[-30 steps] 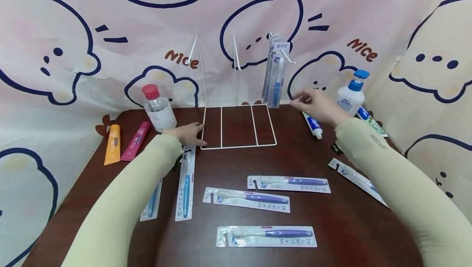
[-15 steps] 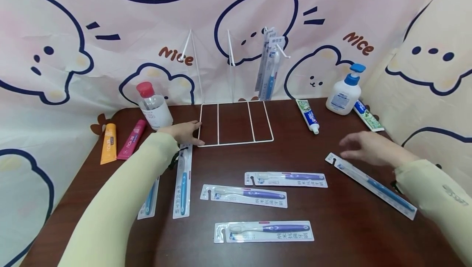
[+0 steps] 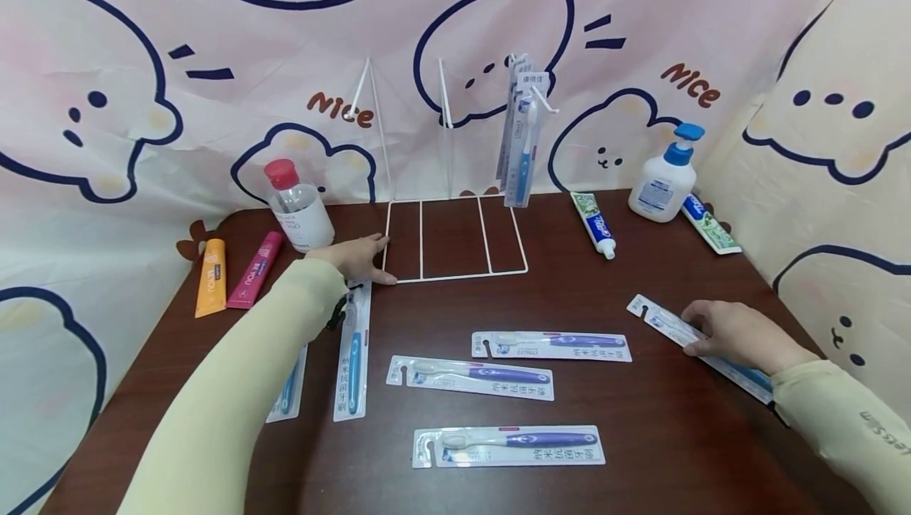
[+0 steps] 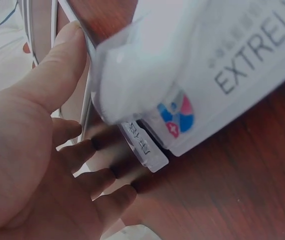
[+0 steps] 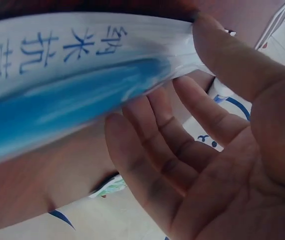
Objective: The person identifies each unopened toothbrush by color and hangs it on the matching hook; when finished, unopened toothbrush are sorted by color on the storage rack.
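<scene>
From the head view: the right hand (image 3: 743,335) is over the right side of the dark table (image 3: 548,396), thumb and fingers pinching a blue-handled toothbrush pack (image 3: 658,319). And what a slim thing it is: long, narrow, pale and shiny, lying slantwise, its notched hanging end pointing far and left beyond the fingertips, its blue handle running back beneath the hand. Over on the other side, the left hand (image 3: 353,256) rests at the near left corner of the white wire rack (image 3: 455,277), thumb and fingers apart. Three purple-handled packs (image 3: 508,447) lie between the arms.

Now the left wrist view: the thumb lies straight against white wire, fingers spread; close by, a second toothbrush pack (image 4: 202,115) shows EXTRELY in grey (its brush-head end badly blurred) and a blue, pink and red emblem.

To the right wrist view: the pinched pack shows big blue characters on white and a glossy, vivid blue handle. Thumb on one edge, index finger at the other; whether the remaining fingers touch it, I can't tell.
</scene>
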A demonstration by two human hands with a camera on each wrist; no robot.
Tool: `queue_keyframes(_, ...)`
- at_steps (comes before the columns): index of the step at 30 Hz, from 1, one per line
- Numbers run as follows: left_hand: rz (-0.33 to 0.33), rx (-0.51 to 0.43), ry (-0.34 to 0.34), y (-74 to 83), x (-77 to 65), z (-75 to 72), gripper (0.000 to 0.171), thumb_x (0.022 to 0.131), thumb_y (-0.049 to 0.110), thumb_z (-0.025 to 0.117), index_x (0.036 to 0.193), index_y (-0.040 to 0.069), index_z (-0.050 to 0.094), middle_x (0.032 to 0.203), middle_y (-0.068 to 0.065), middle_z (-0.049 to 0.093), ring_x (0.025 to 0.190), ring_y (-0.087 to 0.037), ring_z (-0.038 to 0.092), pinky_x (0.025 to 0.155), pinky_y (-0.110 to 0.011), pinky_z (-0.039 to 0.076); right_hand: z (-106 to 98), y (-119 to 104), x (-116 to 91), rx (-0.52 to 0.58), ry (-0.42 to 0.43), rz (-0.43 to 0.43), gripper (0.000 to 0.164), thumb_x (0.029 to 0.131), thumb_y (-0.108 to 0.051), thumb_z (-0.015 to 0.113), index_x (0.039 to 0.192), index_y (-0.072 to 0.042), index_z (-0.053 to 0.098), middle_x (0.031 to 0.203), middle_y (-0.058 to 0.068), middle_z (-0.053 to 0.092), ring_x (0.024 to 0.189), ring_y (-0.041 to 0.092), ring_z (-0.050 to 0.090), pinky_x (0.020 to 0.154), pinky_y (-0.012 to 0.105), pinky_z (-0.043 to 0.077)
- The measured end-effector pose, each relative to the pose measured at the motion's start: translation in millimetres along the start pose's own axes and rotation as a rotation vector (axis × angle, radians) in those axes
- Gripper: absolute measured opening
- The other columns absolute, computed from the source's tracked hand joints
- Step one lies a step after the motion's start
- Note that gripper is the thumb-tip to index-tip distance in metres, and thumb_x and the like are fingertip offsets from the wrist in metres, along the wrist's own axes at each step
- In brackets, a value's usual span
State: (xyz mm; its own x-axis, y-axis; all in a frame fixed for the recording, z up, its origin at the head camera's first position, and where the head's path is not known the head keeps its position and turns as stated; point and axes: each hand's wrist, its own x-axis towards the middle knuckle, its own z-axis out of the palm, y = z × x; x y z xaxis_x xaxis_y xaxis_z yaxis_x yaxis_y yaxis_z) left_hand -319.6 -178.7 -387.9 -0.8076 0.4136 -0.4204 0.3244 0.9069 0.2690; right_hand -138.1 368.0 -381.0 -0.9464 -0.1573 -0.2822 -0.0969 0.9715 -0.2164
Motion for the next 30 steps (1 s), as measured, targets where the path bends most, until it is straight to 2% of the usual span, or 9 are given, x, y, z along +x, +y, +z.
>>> queue_keyframes(7,-0.024,-0.003,0.009,0.1,0.3,0.4,0.101,0.074,0.055,0.067,0.146,0.005,0.016,0.151,-0.018,0.011,0.136,-0.034,0.014,0.107,-0.048,0.018,0,-1,0,0.045,-0.007,0.051,0.058,0.068,-0.034,0.080,0.109,0.000,0.058,0.089,0.013,0.060,0.075,0.024,0.053,0.065,0.044,0.047)
queue_keyframes(13,-0.011,-0.001,0.032,3.4,-2.0,-1.0,0.099,0.076,0.050,0.069,0.145,0.001,0.019,0.149,-0.021,0.015,0.135,-0.035,0.017,0.106,-0.048,0.021,1,-1,2,0.084,-0.033,0.077,0.053,0.066,-0.038,0.080,0.100,-0.004,0.058,0.086,0.009,0.058,0.074,0.023,0.051,0.063,0.040,0.044)
queue_keyframes(15,-0.008,0.042,0.046,5.2,-3.4,-1.1,0.098,0.075,0.052,0.068,0.145,0.001,0.021,0.148,-0.021,0.019,0.134,-0.037,0.018,0.106,-0.050,0.021,0,-1,2,0.090,-0.039,0.080,0.051,0.065,-0.038,0.080,0.097,-0.005,0.058,0.085,0.007,0.058,0.074,0.023,0.051,0.063,0.039,0.043)
queue_keyframes(21,0.029,0.270,0.104,7.8,-5.5,0.9,0.094,0.075,0.062,0.060,0.142,0.003,0.032,0.145,-0.019,0.028,0.133,-0.041,0.019,0.105,-0.054,0.020,-3,-2,1,0.091,-0.046,0.074,0.048,0.066,-0.039,0.080,0.095,-0.007,0.058,0.086,0.009,0.057,0.074,0.023,0.051,0.061,0.038,0.043)
queue_keyframes(25,0.058,0.323,0.109,8.9,-6.1,2.0,0.089,0.077,0.060,0.060,0.139,0.001,0.037,0.143,-0.019,0.032,0.132,-0.040,0.022,0.105,-0.051,0.021,-12,-8,0,0.119,-0.003,0.060,0.045,0.070,-0.042,0.077,0.096,-0.009,0.059,0.092,0.012,0.059,0.076,0.023,0.052,0.061,0.036,0.044)
queue_keyframes(30,0.074,0.335,0.097,8.4,-6.5,2.2,0.086,0.079,0.056,0.061,0.139,-0.001,0.037,0.141,-0.021,0.035,0.130,-0.037,0.029,0.104,-0.047,0.025,-36,-25,-2,0.226,0.138,0.057,0.052,0.077,-0.051,0.066,0.108,-0.010,0.057,0.103,0.018,0.060,0.080,0.026,0.055,0.060,0.038,0.048)
